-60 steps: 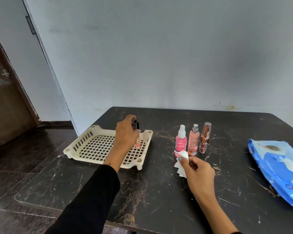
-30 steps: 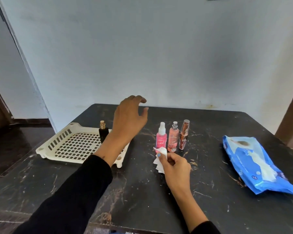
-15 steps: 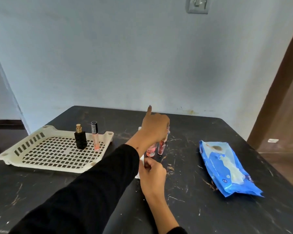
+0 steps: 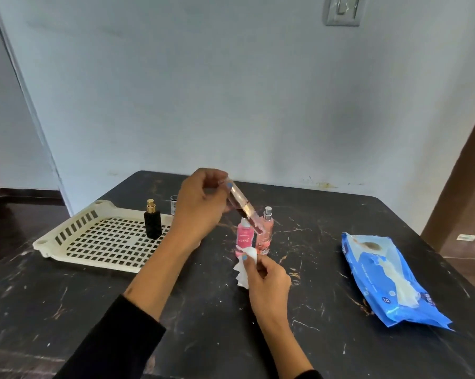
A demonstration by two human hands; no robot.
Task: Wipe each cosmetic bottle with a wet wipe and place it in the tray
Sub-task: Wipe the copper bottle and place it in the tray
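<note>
Here, a scratched black table (image 4: 326,337) meets a pale wall (image 4: 230,91).

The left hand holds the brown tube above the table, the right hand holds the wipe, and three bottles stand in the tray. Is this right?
Not quite. The head view shows two bottles in the tray: a black bottle and a slim tube. The left hand, brown tube, right hand and wipe are as stated.

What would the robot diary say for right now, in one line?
left hand: holds copper-capped tube lifted, tilted | right hand: pinches wet wipe | tray: black bottle standing
</note>
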